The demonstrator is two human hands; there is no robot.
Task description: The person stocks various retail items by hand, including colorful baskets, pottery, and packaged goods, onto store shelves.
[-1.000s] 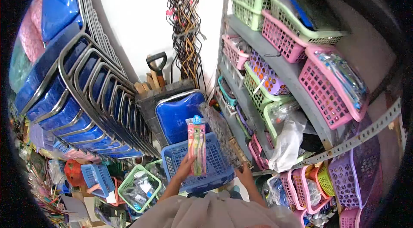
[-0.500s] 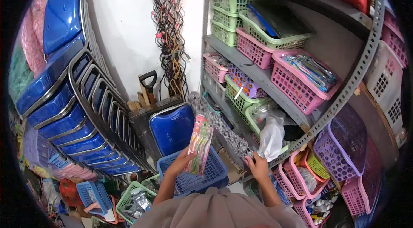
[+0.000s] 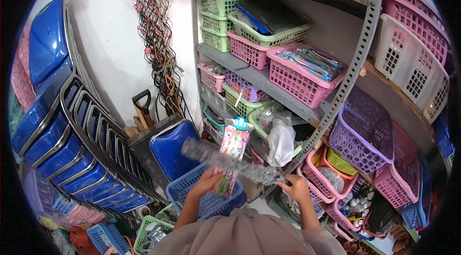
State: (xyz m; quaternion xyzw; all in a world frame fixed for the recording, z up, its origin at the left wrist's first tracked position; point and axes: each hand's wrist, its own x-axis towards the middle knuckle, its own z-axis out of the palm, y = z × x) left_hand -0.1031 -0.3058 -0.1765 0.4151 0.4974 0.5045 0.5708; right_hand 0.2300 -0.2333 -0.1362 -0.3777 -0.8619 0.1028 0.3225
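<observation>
My left hand [image 3: 207, 181] is closed on the lower left edge of a flat clear pack [image 3: 235, 138] with pink and green contents, which look like toothbrushes; it has a blue top. My right hand [image 3: 297, 189] grips the near end of a grey shaggy duster [image 3: 252, 171]. The duster stretches leftward across the front of the pack and hides its middle; its far end is blurred. Below the pack stands a blue plastic basket [image 3: 176, 196], close under my left hand.
A grey metal shelf [image 3: 269, 80] with pink baskets [image 3: 300, 82] and green baskets [image 3: 218, 5] rises ahead on the right. Stacked blue chairs [image 3: 72, 159] stand at left. A white plastic bag [image 3: 281, 143] hangs near my right hand. A purple basket [image 3: 360, 135] sits further right.
The duster has swung from beside the pack to across its front, its far end moving left and down. The view has turned right, and the pack's blue top now shows.
</observation>
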